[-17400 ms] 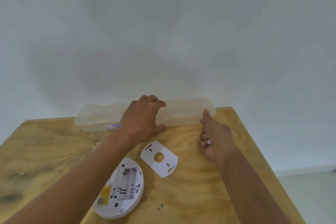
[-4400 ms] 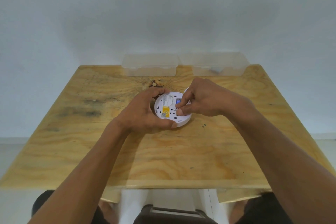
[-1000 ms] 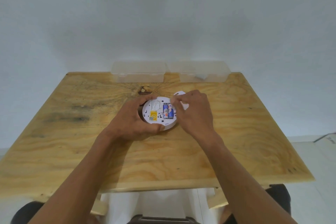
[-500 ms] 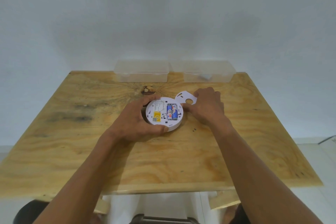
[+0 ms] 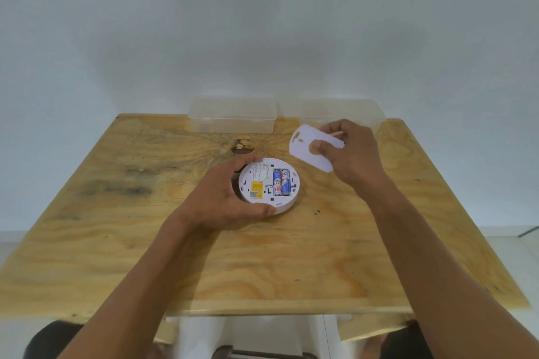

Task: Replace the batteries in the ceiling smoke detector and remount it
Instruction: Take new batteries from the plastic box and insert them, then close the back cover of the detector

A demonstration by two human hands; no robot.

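Fingers of left hand [image 5: 224, 198] gripping smoke detector [image 5: 269, 183] on worktop [image 5: 291, 256]; right hand [image 5: 350, 151] pinching mounting plate [image 5: 309, 151] above. Am judging: batteries [image 5: 280, 183] seated; plate refitting, ceiling remounting left.

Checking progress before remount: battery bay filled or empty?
Filled. Two batteries lie side by side in the smoke detector, which the left hand steadies; the right hand holds the mounting plate clear.

Two batteries [image 5: 280, 183], one detector [image 5: 269, 183], one plate [image 5: 312, 151], seemingly two boxes [image 5: 232, 118].
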